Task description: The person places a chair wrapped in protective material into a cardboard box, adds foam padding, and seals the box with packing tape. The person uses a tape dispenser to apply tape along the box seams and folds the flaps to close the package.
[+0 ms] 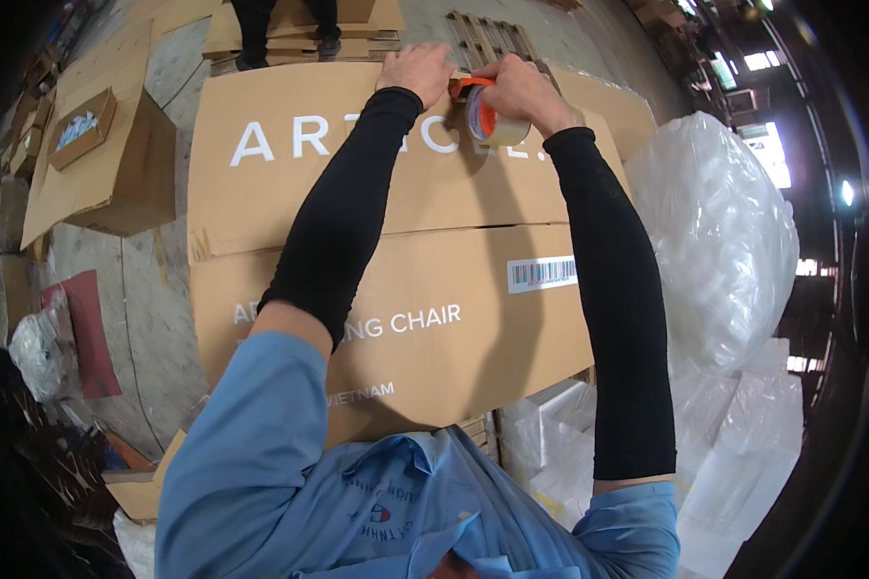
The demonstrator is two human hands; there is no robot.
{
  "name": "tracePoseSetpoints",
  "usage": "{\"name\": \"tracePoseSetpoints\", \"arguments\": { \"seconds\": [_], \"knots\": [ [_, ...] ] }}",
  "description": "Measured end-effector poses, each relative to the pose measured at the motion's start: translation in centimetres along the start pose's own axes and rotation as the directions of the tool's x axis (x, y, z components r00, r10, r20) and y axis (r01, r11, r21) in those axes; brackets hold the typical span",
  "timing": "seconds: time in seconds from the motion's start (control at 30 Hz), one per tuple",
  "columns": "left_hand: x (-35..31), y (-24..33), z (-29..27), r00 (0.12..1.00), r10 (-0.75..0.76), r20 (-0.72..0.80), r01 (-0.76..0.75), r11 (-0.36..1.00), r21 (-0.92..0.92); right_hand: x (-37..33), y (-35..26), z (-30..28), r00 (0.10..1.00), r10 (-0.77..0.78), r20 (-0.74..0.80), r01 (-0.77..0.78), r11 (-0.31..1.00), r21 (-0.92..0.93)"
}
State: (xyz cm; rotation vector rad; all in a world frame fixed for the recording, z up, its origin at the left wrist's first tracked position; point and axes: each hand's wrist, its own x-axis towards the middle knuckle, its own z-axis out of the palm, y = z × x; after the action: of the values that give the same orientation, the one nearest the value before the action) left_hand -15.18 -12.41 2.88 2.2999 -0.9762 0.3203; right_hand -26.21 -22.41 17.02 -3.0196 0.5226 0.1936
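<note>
A large brown cardboard box [357, 203] with white printing lies in front of me, a seam running across its top. At its far edge my left hand [418, 70] rests palm down, fingers laid against the cardboard and partly hidden from view. Just to the right, my right hand [526, 92] is closed around an orange tape dispenser [469, 89]. The dispenser carries a wide roll of packing tape [495, 125] with an orange core. Its front end is close beside my left hand, above the far edge of the box.
Right of the box stands a big bundle of clear plastic wrap [714, 241], with white foam-like blocks [743, 454] nearer me. At left is another carton [116, 164] with a small open box [82, 127] on it. Beyond are a wooden pallet [492, 41] and a person's legs [253, 29].
</note>
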Motion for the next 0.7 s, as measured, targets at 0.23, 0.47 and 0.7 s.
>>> {"name": "tracePoseSetpoints", "arguments": {
  "seconds": [0.23, 0.47, 0.7],
  "knots": [
    [0.9, 1.4, -0.8, 0.918, 0.137, 0.373, -0.109, 0.989, -0.096, -4.8, -0.1, -0.5, 0.994, 0.063, 0.084, -0.062, 0.998, -0.014],
    [0.6, 2.9, -0.8, 0.895, 0.073, 0.440, -0.121, 0.989, 0.082, -13.0, -0.4, -0.2, 0.996, 0.025, 0.080, -0.025, 1.000, 0.004],
    [-1.3, 6.2, 1.2, 0.864, 0.193, 0.464, -0.299, 0.940, 0.166, -21.9, 0.7, 0.8, 0.997, 0.057, 0.058, -0.064, 0.989, 0.130]
  ]
}}
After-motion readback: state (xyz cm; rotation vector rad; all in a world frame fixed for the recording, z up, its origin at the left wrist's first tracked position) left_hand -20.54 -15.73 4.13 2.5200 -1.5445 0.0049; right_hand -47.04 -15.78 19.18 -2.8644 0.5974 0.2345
